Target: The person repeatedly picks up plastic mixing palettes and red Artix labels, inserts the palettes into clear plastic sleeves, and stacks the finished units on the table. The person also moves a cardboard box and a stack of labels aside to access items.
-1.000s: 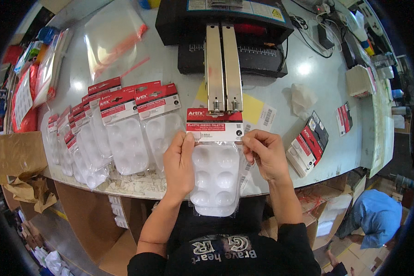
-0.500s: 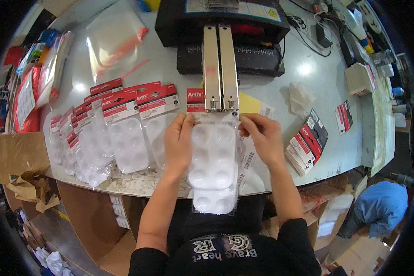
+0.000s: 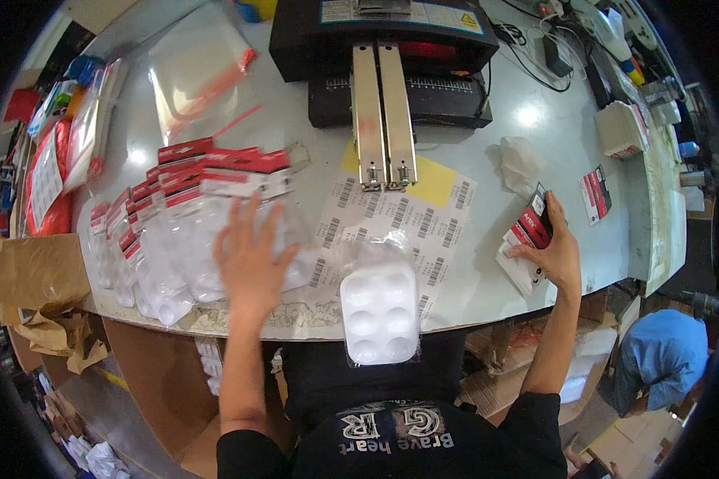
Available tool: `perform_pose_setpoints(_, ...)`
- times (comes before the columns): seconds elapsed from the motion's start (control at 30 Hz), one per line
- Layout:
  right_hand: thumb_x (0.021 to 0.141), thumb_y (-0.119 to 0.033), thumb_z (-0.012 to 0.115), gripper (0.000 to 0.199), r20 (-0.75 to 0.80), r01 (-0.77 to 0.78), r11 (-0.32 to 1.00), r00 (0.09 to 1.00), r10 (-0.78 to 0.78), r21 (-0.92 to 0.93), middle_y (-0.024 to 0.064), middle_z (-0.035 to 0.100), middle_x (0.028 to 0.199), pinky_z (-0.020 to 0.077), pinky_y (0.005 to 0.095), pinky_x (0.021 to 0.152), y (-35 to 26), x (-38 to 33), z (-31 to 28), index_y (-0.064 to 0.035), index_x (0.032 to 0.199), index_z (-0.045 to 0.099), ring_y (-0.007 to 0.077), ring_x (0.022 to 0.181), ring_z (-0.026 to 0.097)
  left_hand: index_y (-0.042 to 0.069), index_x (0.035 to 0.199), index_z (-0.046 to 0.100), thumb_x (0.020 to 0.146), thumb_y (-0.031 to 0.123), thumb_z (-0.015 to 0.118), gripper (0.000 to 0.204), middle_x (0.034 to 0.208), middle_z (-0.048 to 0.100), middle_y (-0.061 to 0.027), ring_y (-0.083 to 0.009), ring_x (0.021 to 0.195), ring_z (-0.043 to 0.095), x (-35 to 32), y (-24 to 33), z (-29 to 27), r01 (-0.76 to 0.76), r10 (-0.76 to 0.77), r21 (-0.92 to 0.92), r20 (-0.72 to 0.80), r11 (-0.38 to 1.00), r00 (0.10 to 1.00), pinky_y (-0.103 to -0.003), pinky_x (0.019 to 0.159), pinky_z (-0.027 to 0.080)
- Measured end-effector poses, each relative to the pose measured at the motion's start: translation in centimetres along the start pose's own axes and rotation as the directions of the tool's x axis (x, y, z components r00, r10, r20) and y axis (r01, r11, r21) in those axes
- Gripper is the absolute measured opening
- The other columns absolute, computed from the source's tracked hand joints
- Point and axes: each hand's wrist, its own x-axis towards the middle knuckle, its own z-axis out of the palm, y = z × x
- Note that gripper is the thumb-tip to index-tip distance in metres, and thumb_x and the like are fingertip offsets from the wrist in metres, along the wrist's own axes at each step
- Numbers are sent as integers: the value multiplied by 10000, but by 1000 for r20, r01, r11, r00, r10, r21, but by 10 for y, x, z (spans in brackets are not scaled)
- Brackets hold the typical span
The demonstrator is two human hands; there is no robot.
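My left hand [image 3: 252,255], fingers spread and slightly blurred, is over the row of bagged white palettes with red header cards [image 3: 185,239] on the left; it holds nothing that I can see. On the right, my right hand [image 3: 553,249] grips a stack of red and black header cards [image 3: 524,239], thumb on the near side and fingers on the far side. A white plastic paint palette with round wells [image 3: 380,313] lies in a clear bag at the table's front edge, touched by neither hand. Beyond it stands a black machine [image 3: 383,60] with two metal arms [image 3: 379,120].
Sheets of barcode labels [image 3: 407,215] lie under the metal arms. Clear bags [image 3: 196,72] are at the back left. A crumpled clear bag [image 3: 523,164] and a loose header card [image 3: 593,194] lie on the right. A person in blue [image 3: 663,359] is at the lower right.
Both hands have left the palette at the machine's arms. The left moved left over the bagged palettes, where another carded one now lies; the right moved right onto the header cards.
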Motion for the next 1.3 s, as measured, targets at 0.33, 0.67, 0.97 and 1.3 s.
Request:
perform_pose_setpoints(0.33,506,-455,852,913,-39,-104,994,994,104,17,98,690,1027,349,332,970,-8,3,-4,-101,1290,544,188,887,657,45,808,606,753,153,712,161,1022,553,-121,-285,969,519,-32,55,-2,-26,-130,-680,-178,733,975,-398,885,361)
perform_pose_setpoints(0.67,641,-304,829,574,-88,184,867,983,-161,463,108,678,897,458,318,714,-127,-42,-23,-75,1121,613,247,775,627,-26,1046,512,922,54,576,160,1025,678,-142,-147,922,635,-48,97,-46,224,-58,-949,242,-220,969,-245,821,493)
perform_pose_setpoints(0.97,740,-243,758,251,149,583,712,723,-674,391,76,584,602,437,354,509,-194,-13,1,-80,832,590,273,533,587,6,978,628,940,151,570,160,750,683,-86,-52,634,572,-49,93,-52,231,33,-967,236,103,971,-234,567,453)
perform_pose_setpoints(1.3,728,-351,747,360,0,741,654,661,-750,154,34,511,519,403,326,434,-188,-14,11,-89,672,507,216,449,537,10,920,636,918,149,603,142,580,584,-81,-113,473,531,-47,94,-51,75,-13,-964,74,255,997,-263,466,411)
